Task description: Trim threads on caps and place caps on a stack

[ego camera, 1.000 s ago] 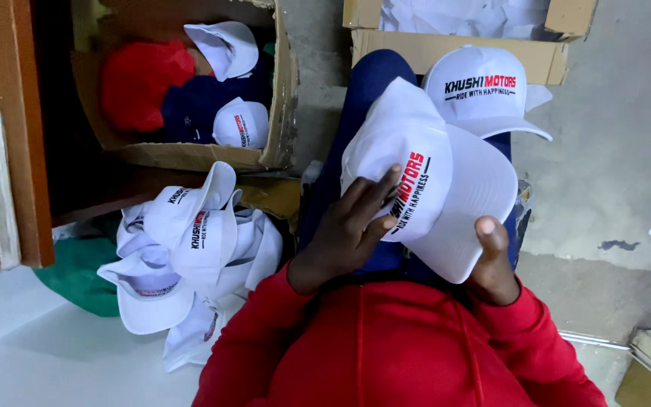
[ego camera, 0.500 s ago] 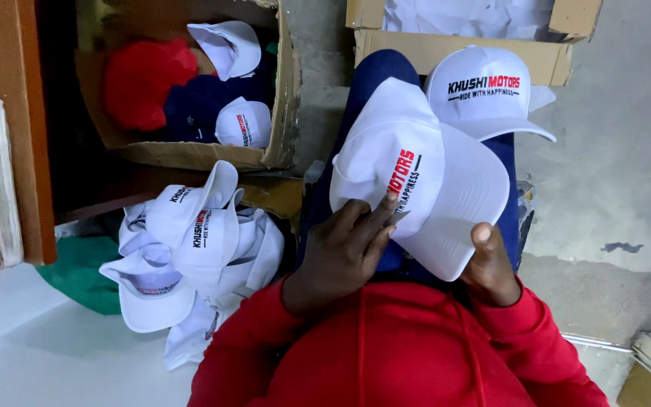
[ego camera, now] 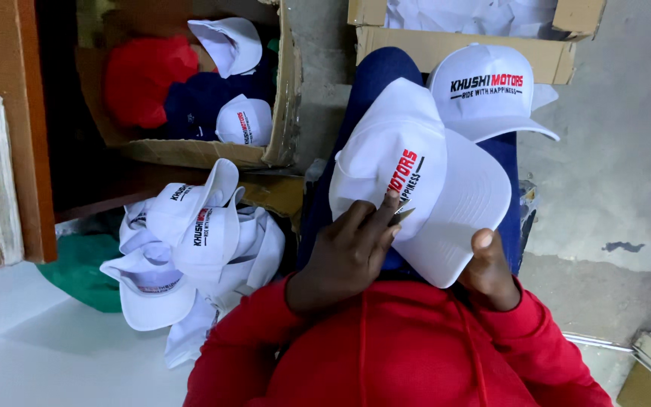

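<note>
So the white fabric baseball cap with red and black printed lettering [ego camera: 416, 181] sits in the person's lap, over the dark blue trouser legs [ego camera: 374, 83]. Its long axis runs diagonally: the rounded crown points up and away from the body toward the left, and the flat brim points down toward the right hand [ego camera: 487, 267]. The lettering runs sideways along that same tilt, just above the left grip.

Left hand [ego camera: 344, 256] lies on the crown's lower edge with fingers partly curled, fingertips touching the cloth right under the lettering. There's a small dark sliver at the fingertips but I can't tell what it is. So that grip is closed loosely against the cap, more pressing than pinching. The right grip is closed on the brim, thumb on top of the lower edge, the other fingers hidden under it.

The cap looks clean, smooth panels, stiff brim.

Beyond the right grip, further up the legs, a 2nd white lettered cap [ego camera: 487, 90] rests against a cardboard box [ego camera: 453, 45]. Off to the left of the left grip there's a pile of white caps [ego camera: 190, 241] on the floor, and past that an open cardboard carton [ego camera: 284, 113] with red, navy and white caps in it.
</note>
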